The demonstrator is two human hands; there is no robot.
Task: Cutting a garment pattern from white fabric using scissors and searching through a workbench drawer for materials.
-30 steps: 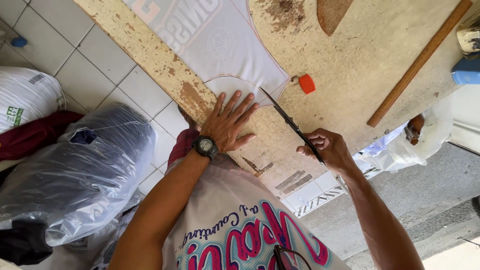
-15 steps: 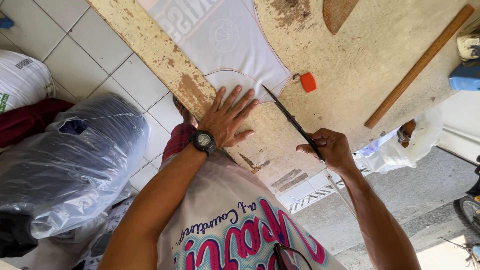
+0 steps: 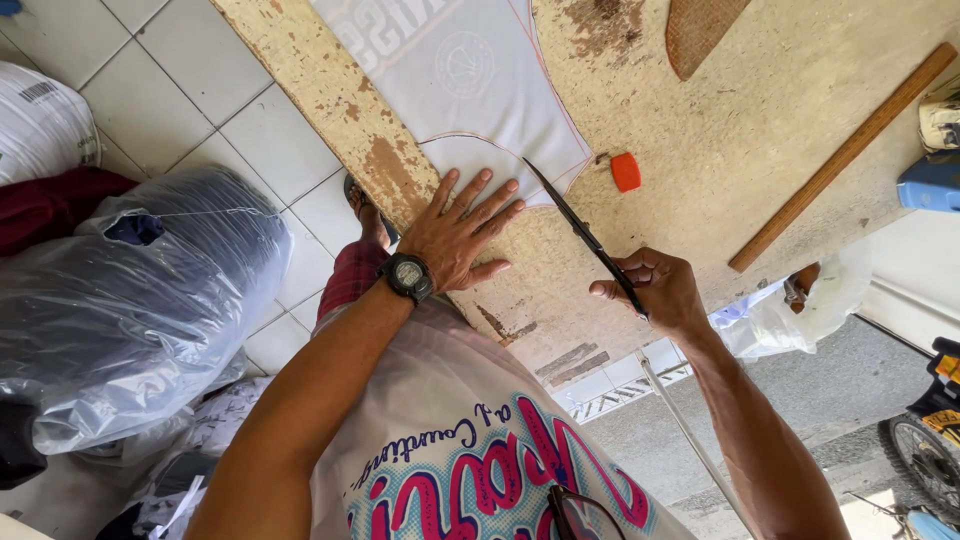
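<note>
A piece of white fabric [image 3: 470,90] with faint print and chalk lines lies flat on a worn wooden table [image 3: 690,160]. My left hand [image 3: 460,235], with a black watch on the wrist, presses flat with spread fingers on the fabric's near edge. My right hand [image 3: 655,290] grips the handles of long dark scissors [image 3: 580,232]. The scissors' tip points at the fabric's near right corner.
An orange chalk piece [image 3: 626,171] lies just right of the fabric. A long wooden ruler [image 3: 845,155] crosses the table at right, with a curved wooden template [image 3: 700,30] at the top. Big clear plastic bags [image 3: 130,300] sit on the tiled floor at left.
The view has shifted slightly. My left hand stays pressed on the fabric and my right hand holds the scissors in much the same place.
</note>
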